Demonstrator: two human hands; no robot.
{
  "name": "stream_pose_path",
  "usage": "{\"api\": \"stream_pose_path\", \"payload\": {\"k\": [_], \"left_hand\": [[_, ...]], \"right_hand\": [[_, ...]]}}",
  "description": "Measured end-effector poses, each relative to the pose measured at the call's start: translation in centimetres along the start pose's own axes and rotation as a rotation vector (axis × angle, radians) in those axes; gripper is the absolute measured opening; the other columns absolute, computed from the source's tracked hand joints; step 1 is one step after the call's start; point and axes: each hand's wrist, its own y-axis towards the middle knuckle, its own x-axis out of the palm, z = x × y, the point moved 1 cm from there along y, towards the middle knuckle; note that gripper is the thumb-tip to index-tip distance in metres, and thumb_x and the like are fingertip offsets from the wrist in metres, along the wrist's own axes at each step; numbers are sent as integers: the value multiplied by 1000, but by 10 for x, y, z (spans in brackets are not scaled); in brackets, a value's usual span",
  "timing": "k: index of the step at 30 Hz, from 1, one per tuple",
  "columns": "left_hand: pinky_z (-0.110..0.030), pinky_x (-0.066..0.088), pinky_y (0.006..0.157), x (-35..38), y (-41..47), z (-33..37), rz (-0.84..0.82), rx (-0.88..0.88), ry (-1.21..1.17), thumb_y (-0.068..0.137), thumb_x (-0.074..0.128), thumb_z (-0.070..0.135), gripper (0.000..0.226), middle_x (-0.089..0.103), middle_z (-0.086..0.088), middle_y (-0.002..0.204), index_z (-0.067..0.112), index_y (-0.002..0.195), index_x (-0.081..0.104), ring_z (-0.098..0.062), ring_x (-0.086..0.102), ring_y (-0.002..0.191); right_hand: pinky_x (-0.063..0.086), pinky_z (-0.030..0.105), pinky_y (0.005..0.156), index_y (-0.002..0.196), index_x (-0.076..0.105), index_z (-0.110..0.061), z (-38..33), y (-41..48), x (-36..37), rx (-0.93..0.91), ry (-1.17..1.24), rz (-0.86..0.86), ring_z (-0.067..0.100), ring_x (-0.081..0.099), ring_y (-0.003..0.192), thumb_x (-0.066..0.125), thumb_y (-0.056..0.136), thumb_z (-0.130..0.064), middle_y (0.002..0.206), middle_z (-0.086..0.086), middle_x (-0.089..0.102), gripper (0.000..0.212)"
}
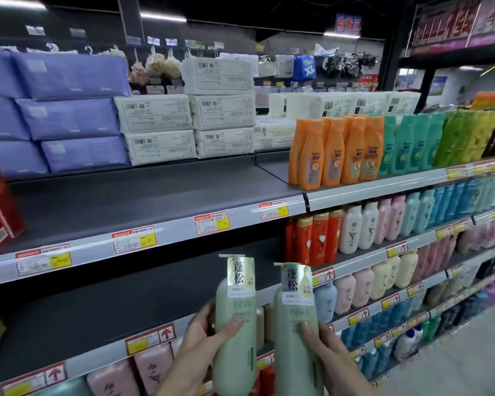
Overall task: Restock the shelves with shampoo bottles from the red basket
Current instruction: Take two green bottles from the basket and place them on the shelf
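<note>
Risk, as judged: the pale-green plastic pump bottle (235, 355) and its twin (293, 367) — tall, smooth — could slip from one-handed holds, or topple once stood on the bare dark-grey metal shelf (97, 307). The grip of the left hand (200, 334) was wrapped round the first, that of the right hand (327, 350) round the twin. Both were upright just before that shelf; silver neck tags, white labels.
</note>
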Motion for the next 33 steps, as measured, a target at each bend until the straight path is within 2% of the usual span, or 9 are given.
{"api": "stream_pose_path", "payload": {"k": [2,3,7,11,17,20,24,27,33], "left_hand": [[-34,61,72,-6,21,-2,4,2,-16,67,92,19,66,76,-6,110,16,126,62,-26,75,97],[-34,60,72,-6,30,-2,0,3,-25,68,90,17,62,76,-7,110,16,124,63,-27,75,97],[-32,60,74,-8,75,1,7,43,-3,66,91,22,58,77,-4,106,17,118,65,-22,75,95],[-38,59,79,-6,117,0,-12,53,-14,67,91,25,61,76,-2,112,23,121,63,-21,73,100],[-37,54,90,-6,175,-1,-23,94,-7,75,79,16,58,72,-6,122,19,130,59,-23,68,111],[-37,52,95,-12,204,-5,7,107,5,82,73,2,45,67,-17,126,7,124,58,-28,65,115],[-33,52,100,-21,226,-6,6,133,56,78,75,8,56,68,-14,127,-2,130,57,-26,63,120],[-25,54,95,-29,233,-10,25,133,43,82,72,8,51,68,-14,127,-3,130,58,-22,64,119],[-24,52,97,-34,238,-14,65,221,80,76,73,20,61,70,-11,125,-1,131,58,-16,67,113]], "right_hand": [[53,45,96,117,65,-28,4,14,2,7,-14,24,21,72,102,89,50,-64,108,0,76,80],[51,48,100,119,65,-29,5,19,1,7,-10,42,23,71,105,89,49,-63,111,0,75,81],[51,49,99,120,62,-22,7,43,-2,24,8,96,29,72,102,80,75,-41,107,5,77,51],[51,51,98,119,61,-17,14,59,-11,17,50,142,36,70,103,80,75,-26,107,13,76,49],[53,49,95,120,63,-19,21,76,-23,20,98,128,31,72,100,82,76,-35,108,11,76,50],[55,43,88,119,64,-22,21,86,-28,15,120,104,27,73,98,69,81,-33,107,8,76,40],[52,51,98,127,62,-24,19,109,-36,7,97,42,28,70,107,70,83,-36,115,8,74,46],[50,53,101,134,57,-29,16,132,-40,-21,43,-28,26,67,114,76,83,-46,123,3,71,57],[52,57,97,122,64,-41,8,171,-47,-112,-46,-165,24,67,113,66,81,-49,121,-4,71,42]]}}
